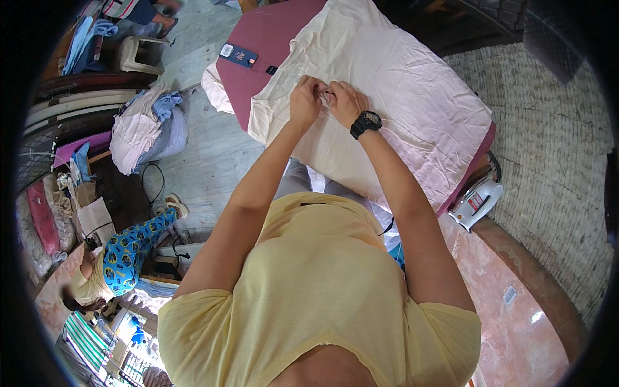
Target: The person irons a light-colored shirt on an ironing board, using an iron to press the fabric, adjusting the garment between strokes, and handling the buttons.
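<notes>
Maroon table (274,29) under pale garment (412,97); navy tag (238,55) atop, white iron (487,192) beside. Left hand (307,100), right hand (346,103) close together, curled over garment; cannot tell if clamped.

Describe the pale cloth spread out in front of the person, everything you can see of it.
The pale cloth is cream, looking faintly pinkish toward the right, and seems thin and soft, with many fine creases. It lies spread over the maroon board, covering much of its top but leaving the left end bare. Its left edge is bunched into folds. The left hand and right hand meet over its near-left part; what their fingers pinch is too small to tell.
</notes>
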A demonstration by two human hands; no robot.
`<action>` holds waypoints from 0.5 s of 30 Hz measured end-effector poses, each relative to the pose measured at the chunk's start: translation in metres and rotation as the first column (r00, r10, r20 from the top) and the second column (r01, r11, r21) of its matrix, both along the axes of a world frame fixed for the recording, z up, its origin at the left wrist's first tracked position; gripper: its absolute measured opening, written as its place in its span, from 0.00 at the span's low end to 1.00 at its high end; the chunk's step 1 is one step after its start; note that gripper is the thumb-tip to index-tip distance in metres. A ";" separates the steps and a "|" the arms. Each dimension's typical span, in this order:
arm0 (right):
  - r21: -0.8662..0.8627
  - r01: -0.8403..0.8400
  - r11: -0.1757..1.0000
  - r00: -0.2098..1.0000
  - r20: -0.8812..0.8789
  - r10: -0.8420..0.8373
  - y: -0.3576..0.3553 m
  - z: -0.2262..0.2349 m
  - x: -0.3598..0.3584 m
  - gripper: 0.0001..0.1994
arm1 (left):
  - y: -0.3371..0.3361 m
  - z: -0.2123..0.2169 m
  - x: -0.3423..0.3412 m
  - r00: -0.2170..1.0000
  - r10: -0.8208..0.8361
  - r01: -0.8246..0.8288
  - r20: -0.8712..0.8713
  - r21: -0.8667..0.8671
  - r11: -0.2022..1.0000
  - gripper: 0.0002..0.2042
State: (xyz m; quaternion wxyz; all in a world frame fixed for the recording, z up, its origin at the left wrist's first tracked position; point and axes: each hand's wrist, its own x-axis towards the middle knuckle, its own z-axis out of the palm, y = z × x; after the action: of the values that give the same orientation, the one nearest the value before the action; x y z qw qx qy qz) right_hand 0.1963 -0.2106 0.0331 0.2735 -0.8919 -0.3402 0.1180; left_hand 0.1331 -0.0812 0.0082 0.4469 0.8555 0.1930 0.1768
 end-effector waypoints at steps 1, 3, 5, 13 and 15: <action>-0.009 0.013 1.000 1.000 -0.006 -0.013 0.001 0.001 0.000 0.07 | 0.000 0.001 0.001 1.000 0.009 -0.009 -0.005 -0.001 1.000 0.06; 0.001 0.022 1.000 1.000 -0.009 -0.022 0.000 -0.002 0.000 0.07 | 0.000 0.002 0.002 1.000 0.027 -0.027 -0.015 -0.005 1.000 0.06; 0.019 0.021 1.000 1.000 -0.007 -0.020 -0.001 -0.005 0.001 0.07 | 0.001 0.000 0.002 0.999 0.025 -0.025 -0.026 0.005 1.000 0.04; 0.024 0.032 0.999 0.999 -0.033 -0.031 0.005 -0.002 -0.001 0.07 | 0.001 -0.003 0.004 0.999 0.020 -0.021 -0.045 -0.016 1.000 0.04; 0.024 0.037 0.999 0.999 0.001 -0.037 0.006 -0.001 -0.001 0.07 | 0.001 -0.004 0.004 0.997 0.034 -0.037 -0.072 -0.040 0.999 0.04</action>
State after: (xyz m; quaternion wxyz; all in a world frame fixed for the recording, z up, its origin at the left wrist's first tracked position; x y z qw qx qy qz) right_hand 0.1949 -0.2047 0.0322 0.2863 -0.8948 -0.3251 0.1081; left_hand 0.1372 -0.0801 0.0042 0.4542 0.8482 0.2274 0.1500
